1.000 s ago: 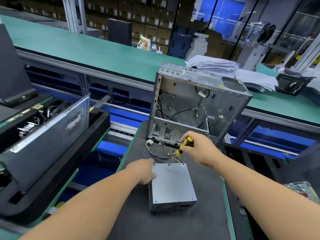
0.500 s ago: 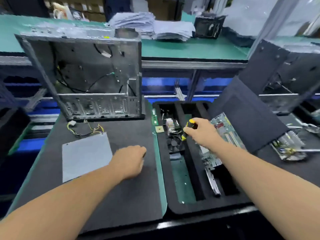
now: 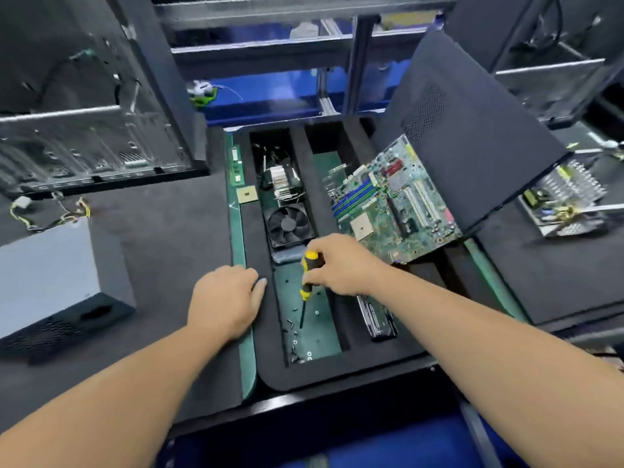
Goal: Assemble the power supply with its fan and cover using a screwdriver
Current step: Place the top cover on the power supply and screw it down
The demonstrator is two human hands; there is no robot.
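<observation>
Dark foam mats [image 3: 162, 238] cover the workbench, with blue bins [image 3: 263, 96] under grey metal framing [image 3: 358, 62] behind.

Bright, perhaps overhead light; blurred edges.

Bare mat [image 3: 162, 231] lay open between the supply [image 3: 57, 282] and tray [image 3: 337, 373], whose screw slot the fan [image 3: 288, 224] blocked at the far end.

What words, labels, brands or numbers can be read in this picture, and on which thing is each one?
None can be read.
Motherboard: printing too small and blurred.
Narrow green board: white patches, no legible text.
Power supply: no label on its visible faces.
Screwdriver: no marking visible.
</observation>
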